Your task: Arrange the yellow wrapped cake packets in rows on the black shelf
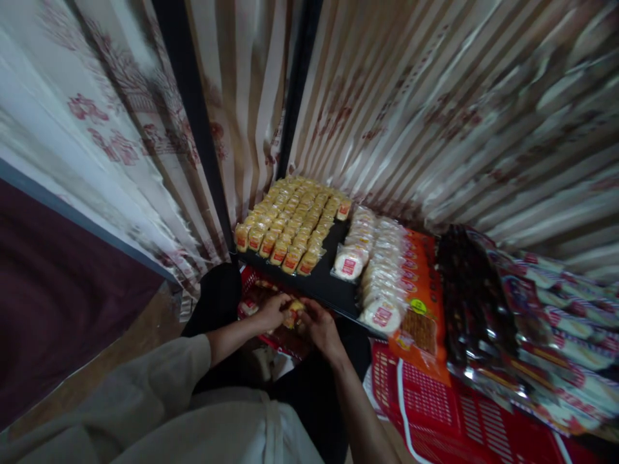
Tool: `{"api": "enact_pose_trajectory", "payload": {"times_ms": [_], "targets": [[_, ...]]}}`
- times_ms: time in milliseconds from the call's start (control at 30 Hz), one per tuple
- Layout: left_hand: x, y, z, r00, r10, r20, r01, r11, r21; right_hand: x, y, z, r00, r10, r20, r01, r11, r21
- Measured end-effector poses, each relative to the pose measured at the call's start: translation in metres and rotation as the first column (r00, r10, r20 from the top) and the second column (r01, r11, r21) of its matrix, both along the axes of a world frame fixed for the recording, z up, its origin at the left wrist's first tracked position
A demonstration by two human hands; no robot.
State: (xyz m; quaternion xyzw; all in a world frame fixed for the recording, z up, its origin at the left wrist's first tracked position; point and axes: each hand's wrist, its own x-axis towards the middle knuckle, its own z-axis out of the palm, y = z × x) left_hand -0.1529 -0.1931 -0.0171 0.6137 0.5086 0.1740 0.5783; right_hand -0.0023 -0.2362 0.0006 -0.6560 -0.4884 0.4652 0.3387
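Note:
My left hand (pixel 271 313) and my right hand (pixel 320 327) meet low in front of me, both closed around small yellow wrapped snack packets (pixel 294 312). They are inside a red plastic basket (pixel 251 283) just below the front edge of a black shelf (pixel 329 283). On the shelf, several rows of the same yellow packets (pixel 290 225) stand at the left. Round white packaged cakes (pixel 374 270) are lined up beside them.
Orange snack bags (pixel 420 303) and dark and patterned bags (pixel 483 309) fill the shelf's right side. A red crate (pixel 445 412) lies below at the right. Striped curtains hang behind the shelf. A dark wall panel and wooden floor are at the left.

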Motion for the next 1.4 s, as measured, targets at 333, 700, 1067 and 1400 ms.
{"api": "enact_pose_trajectory", "payload": {"times_ms": [333,700,1067,1400], "targets": [[0.004,0.010,0.046,0.992,-0.035,0.121,0.029,0.998,0.050,0.014,0.002,0.070,0.965,-0.126,-0.228,0.125,0.992,-0.016],[0.014,0.034,0.118,0.972,-0.153,-0.181,0.214,0.895,0.392,0.030,0.003,0.072,0.951,-0.199,-0.238,0.224,0.971,0.085],[0.057,0.083,0.172,0.802,-0.321,-0.503,0.589,0.566,0.577,0.057,0.032,0.086,0.841,-0.216,0.496,-0.080,0.857,0.510],[0.122,0.153,0.199,0.823,-0.261,-0.504,0.557,0.547,0.625,0.100,0.123,0.106,0.925,-0.181,0.333,0.032,0.913,0.406]]}}
